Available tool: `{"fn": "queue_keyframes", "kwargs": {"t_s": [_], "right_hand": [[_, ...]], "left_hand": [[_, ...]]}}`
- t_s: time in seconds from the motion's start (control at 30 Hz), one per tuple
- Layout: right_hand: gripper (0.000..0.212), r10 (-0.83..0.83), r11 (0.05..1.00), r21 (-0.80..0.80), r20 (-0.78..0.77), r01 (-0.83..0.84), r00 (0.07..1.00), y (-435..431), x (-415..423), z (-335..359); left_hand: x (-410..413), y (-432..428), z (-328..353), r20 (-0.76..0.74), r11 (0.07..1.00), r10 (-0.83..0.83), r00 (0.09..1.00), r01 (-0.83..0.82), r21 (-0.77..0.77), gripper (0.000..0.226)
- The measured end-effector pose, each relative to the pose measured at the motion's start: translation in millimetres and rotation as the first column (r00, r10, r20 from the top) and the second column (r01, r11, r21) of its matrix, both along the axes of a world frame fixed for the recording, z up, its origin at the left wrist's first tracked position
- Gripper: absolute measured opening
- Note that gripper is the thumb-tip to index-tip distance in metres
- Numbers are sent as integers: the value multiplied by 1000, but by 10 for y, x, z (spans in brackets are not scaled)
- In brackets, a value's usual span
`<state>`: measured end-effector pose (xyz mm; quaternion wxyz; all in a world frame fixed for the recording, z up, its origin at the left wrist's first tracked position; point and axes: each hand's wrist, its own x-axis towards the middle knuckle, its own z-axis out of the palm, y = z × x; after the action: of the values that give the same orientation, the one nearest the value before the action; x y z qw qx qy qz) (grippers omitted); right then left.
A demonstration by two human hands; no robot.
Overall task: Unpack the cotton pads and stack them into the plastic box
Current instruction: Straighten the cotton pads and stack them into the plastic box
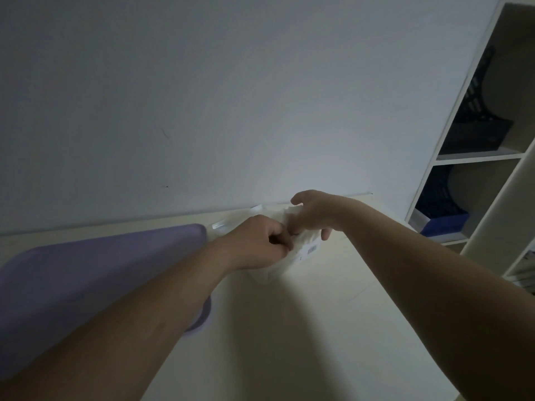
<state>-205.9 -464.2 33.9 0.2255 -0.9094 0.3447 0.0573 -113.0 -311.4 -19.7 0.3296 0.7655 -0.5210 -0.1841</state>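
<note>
A white pack of cotton pads [301,250] in clear wrap with a barcode label stands near the far edge of the cream table. My left hand [260,241] grips its left side with curled fingers. My right hand [312,215] reaches over the top of the pack and grips the pads there, thumb down on the right side. A clear plastic box [220,227] shows only as a rim behind my left hand, against the wall; most of it is hidden.
A purple tray [86,273] lies on the left of the table [333,328], under my left forearm. A white shelf unit [474,157] with dark blue file baskets stands at the right. The wall rises just behind the pack.
</note>
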Motion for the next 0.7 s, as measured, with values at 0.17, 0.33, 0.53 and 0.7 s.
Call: {"fn": "queue_keyframes", "kwargs": {"t_s": [0.17,0.33,0.53,0.7], "right_hand": [[68,19,998,-69,193,-6,981,61,81,-268],[59,145,970,-212,93,-122,985,28,17,-382],[51,134,989,-70,52,-130,990,8,-36,-244],[96,178,984,-8,6,-178,984,43,-26,-217]], "left_hand": [[27,47,-15,-10,1000,-23,1000,22,-11,18],[27,51,-57,-2,998,-35,999,35,-50,21],[-4,40,-50,-4,996,12,1000,-12,-94,10],[9,38,-40,-30,997,4,1000,-6,-77,8]]}}
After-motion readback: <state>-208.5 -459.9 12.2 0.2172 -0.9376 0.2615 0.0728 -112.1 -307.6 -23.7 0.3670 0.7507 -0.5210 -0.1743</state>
